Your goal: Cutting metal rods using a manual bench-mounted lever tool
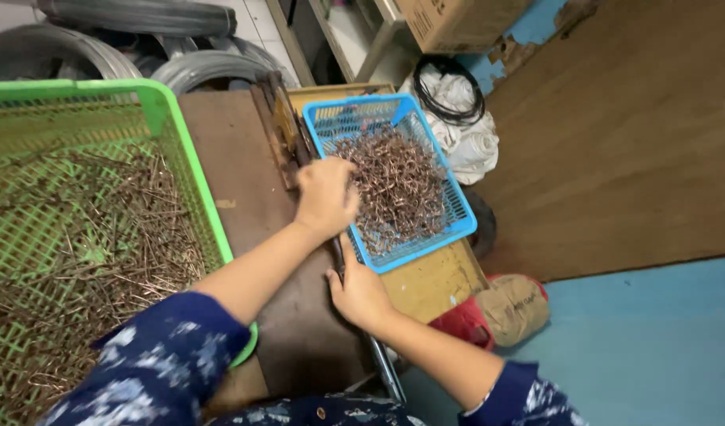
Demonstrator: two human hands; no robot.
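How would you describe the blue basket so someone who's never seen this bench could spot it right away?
Start at the big green crate on the left, then cross the brown board to the right. The blue basket sits there, beside the left hand. It is the smaller one, sky blue, and holds bent coppery wire pieces, not straight ones.

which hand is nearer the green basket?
Left. The left hand is up at the blue basket's rim, its forearm passing the green basket. The right hand sits lower, further from it.
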